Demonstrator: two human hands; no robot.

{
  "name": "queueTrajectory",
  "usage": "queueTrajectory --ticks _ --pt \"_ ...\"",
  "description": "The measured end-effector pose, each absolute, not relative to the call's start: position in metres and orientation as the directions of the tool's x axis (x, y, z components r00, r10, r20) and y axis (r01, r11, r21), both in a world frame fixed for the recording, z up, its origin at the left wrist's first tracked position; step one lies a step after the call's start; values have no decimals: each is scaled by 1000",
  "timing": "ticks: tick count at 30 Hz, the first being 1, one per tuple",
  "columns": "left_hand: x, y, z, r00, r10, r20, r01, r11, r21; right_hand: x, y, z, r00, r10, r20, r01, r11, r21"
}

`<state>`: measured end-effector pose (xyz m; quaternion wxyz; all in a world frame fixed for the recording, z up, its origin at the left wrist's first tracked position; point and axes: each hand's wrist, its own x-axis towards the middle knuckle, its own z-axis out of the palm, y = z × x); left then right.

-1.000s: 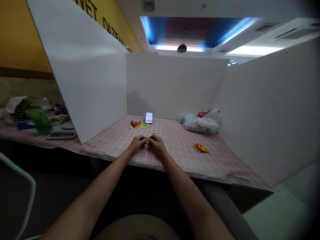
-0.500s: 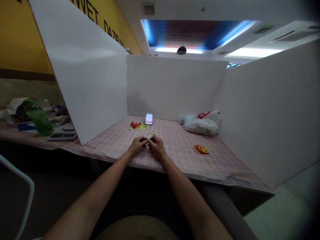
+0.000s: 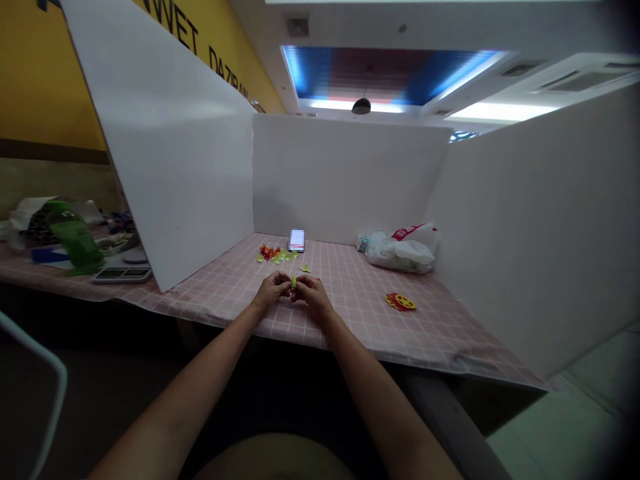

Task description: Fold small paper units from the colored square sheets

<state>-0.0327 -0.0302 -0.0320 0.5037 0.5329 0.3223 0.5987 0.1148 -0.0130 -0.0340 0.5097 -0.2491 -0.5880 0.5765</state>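
Observation:
My left hand [image 3: 271, 289] and my right hand [image 3: 311, 293] meet over the pink checked tablecloth [image 3: 350, 293], fingers pinched together on a small yellow-green folded paper piece [image 3: 293, 282] held between them. A little beyond them lies another yellow-green paper piece [image 3: 305, 269]. Further back sits a cluster of small red, orange and yellow-green folded paper pieces [image 3: 276, 253], next to a phone [image 3: 297, 239] with a lit screen.
White foam boards [image 3: 345, 180] wall the table on the left, back and right. A white plastic bag [image 3: 400, 248] lies at the back right, a red and yellow paper shape [image 3: 400, 302] to the right. Outside the left board: a green bottle [image 3: 75, 240], a scale [image 3: 121, 274], clutter.
My hands have stayed together on the paper piece, shifting slightly; the piece now stands more upright between my fingers. The view has tilted a little.

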Motion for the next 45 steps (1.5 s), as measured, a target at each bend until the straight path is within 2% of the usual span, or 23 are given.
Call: queueTrajectory --ticks 9,28,34,45 --pt "-34 -32 -32 55 963 262 -375 -223 900 116 -17 -33 -418 848 326 -378 164 -911" --pt "-44 -31 -30 225 966 124 -477 -1 879 118 -28 -23 -427 848 314 -345 168 -923" --pt "-39 -36 -27 219 965 146 -390 -51 920 120 -29 -23 -418 857 300 -309 177 -934" --pt "-27 -42 -28 103 934 342 -72 -336 939 119 -20 -29 -228 885 406 -139 383 -913"
